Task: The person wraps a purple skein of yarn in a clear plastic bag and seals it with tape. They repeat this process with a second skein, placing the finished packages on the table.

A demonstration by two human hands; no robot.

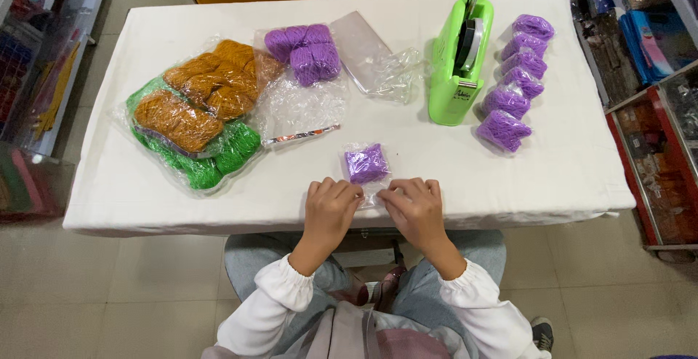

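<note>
A small clear plastic bag with a purple yarn skein (pixel 366 164) inside lies near the front edge of the white table (pixel 574 170). My left hand (pixel 331 205) and my right hand (pixel 414 203) both pinch the bag's open near end, fingers curled, thumbs almost touching. Beyond them lie two loose purple skeins (pixel 304 53) on an opened clear bag, a flat empty clear bag (pixel 374 57), and a green tape dispenser (pixel 458 61).
A row of several bagged purple skeins (pixel 515 72) lies right of the dispenser. Bags of orange yarn (pixel 207 90) and green yarn (pixel 211 162) sit at the left. Shelves of goods flank both sides; a yellow surface stands behind the table.
</note>
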